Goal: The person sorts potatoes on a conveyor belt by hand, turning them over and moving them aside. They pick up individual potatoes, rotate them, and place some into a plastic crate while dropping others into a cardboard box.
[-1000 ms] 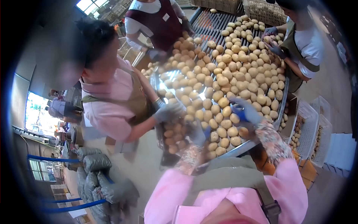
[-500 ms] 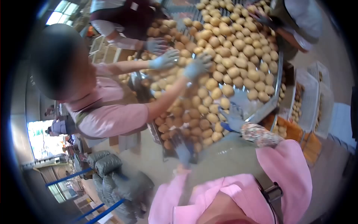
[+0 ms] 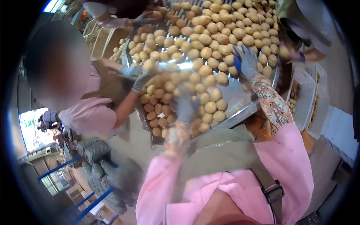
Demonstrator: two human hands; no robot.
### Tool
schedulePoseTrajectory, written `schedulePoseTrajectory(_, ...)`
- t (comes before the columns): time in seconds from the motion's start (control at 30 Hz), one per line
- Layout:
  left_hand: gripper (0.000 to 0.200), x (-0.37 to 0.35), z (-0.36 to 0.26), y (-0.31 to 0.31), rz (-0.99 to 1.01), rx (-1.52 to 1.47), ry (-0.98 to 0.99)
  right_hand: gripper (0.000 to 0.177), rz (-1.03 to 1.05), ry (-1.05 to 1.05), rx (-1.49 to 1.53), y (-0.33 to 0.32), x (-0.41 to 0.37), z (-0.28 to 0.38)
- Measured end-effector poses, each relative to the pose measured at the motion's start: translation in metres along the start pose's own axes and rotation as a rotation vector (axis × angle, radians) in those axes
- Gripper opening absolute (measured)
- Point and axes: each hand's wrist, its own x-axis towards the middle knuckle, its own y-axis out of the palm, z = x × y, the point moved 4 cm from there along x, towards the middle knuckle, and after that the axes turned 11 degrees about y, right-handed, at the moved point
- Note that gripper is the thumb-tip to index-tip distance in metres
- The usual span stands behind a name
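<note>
Many potatoes lie on a metal sorting table. My right hand, in a grey and blue glove, rests on potatoes near the right side, its fingers spread. A patterned sleeve covers that forearm. Over the near potatoes is my left hand, also gloved and smeared by motion, so its fingers do not show clearly. Bare metal shows between my two hands, below the right one.
At the left, a co-worker's gloved hands are at the table edge beside a potato. Another gloved hand reaches in at the top. A person stands at the right, near white crates. Dark green sacks are piled lower left.
My right hand has reached farther over the table onto the potatoes. My left hand has moved up from the near edge. The left co-worker's hands have drawn back toward their body.
</note>
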Motion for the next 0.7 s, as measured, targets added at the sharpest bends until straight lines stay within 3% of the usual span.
schedulePoseTrajectory(0.07,0.082,-0.033,-0.010,0.014,0.271,0.190,-0.091,0.058,0.196,0.170,-0.168,0.035,-0.020,-0.011)
schedulePoseTrajectory(0.17,0.081,-0.069,-0.016,0.026,0.383,0.125,-0.162,0.085,0.369,0.212,-0.314,0.052,-0.055,0.022)
schedulePoseTrajectory(0.2,0.081,-0.082,-0.019,0.026,0.372,0.115,-0.179,0.090,0.256,0.218,-0.028,0.049,-0.078,0.044)
schedulePoseTrajectory(0.23,0.075,-0.090,-0.023,0.022,0.301,0.134,-0.144,0.087,0.213,0.164,-0.113,0.065,-0.101,0.060)
schedulePoseTrajectory(0.27,0.069,-0.096,-0.024,0.018,0.228,0.157,-0.109,0.083,0.329,0.037,-0.443,0.085,-0.131,0.076)
schedulePoseTrajectory(0.3,0.070,-0.104,-0.018,0.020,0.178,0.148,-0.095,0.080,0.623,-0.058,-0.375,0.055,-0.150,0.118)
schedulePoseTrajectory(0.33,0.070,-0.112,-0.011,0.022,0.169,0.139,-0.107,0.070,0.786,-0.183,-0.314,0.063,-0.186,0.132)
schedulePoseTrajectory(0.37,0.071,-0.123,-0.001,0.023,0.150,0.094,-0.169,0.067,0.764,-0.207,-0.141,0.051,-0.207,0.151)
schedulePoseTrajectory(0.4,0.072,-0.133,0.008,0.021,0.130,0.051,-0.229,0.067,0.586,-0.252,-0.061,0.087,-0.237,0.148)
schedulePoseTrajectory(0.5,0.066,-0.159,0.011,0.000,-0.047,0.106,-0.147,0.062,0.734,-0.306,-0.036,0.052,-0.246,0.162)
schedulePoseTrajectory(0.6,0.049,-0.177,0.018,-0.001,-0.129,0.147,-0.187,0.045,0.870,-0.524,0.385,0.035,-0.227,0.136)
schedulePoseTrajectory(0.67,0.043,-0.192,0.030,0.006,-0.084,0.297,-0.167,0.046,0.831,-0.350,0.630,0.033,-0.202,0.106)
schedulePoseTrajectory(0.7,0.044,-0.197,0.028,0.000,-0.122,0.248,-0.229,0.045,0.737,-0.272,0.517,0.023,-0.192,0.090)
